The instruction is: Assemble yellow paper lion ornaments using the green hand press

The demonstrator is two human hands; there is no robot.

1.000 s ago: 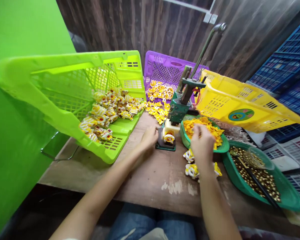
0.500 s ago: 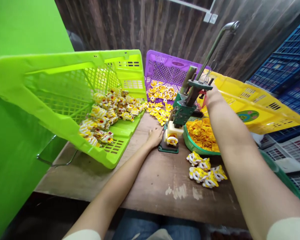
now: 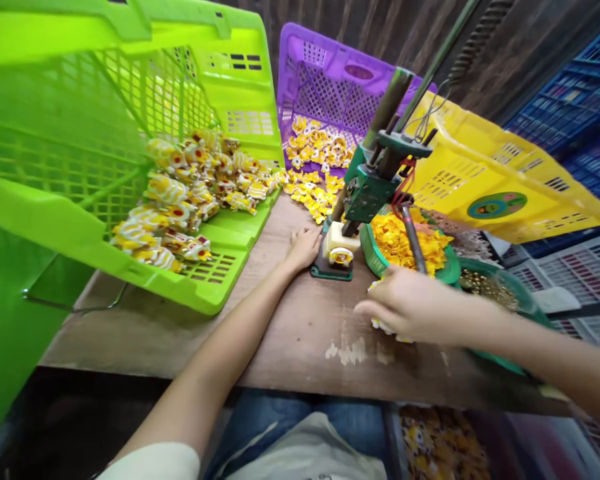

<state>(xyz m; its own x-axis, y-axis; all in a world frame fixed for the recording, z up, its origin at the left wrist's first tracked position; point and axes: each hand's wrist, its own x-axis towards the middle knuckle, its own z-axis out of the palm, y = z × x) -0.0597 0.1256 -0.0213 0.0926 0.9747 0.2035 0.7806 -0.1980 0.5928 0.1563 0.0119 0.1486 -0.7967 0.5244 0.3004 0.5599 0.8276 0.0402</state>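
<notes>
My left hand (image 3: 305, 248) rests on the wooden table (image 3: 280, 347), its fingers laid out against the base of a green hand press (image 3: 373, 190). On the base, a cream block (image 3: 341, 237) holds a small yellow and white piece (image 3: 341, 257) under the press ram. My right hand (image 3: 405, 303) is over a small group of yellow and white plastic animal-shaped pieces (image 3: 383, 325), covering most of them. Its thumb points left; the other fingers are blurred and partly hidden. The press handle (image 3: 413, 237) slants down with its end just behind that hand.
A lime-green crate (image 3: 200, 293) on the left holds many assembled pieces. Behind, a purple crate (image 3: 325, 87) spills yellow and white parts. A green basket (image 3: 373, 257) holds orange-yellow parts; another green basket (image 3: 525, 300) holds small metallic bits. A yellow crate (image 3: 545, 173) leans behind.
My right hand has come down from beside the upper press to the pieces at the table's front right. My left hand stays by the press base. The view has tilted downward.
</notes>
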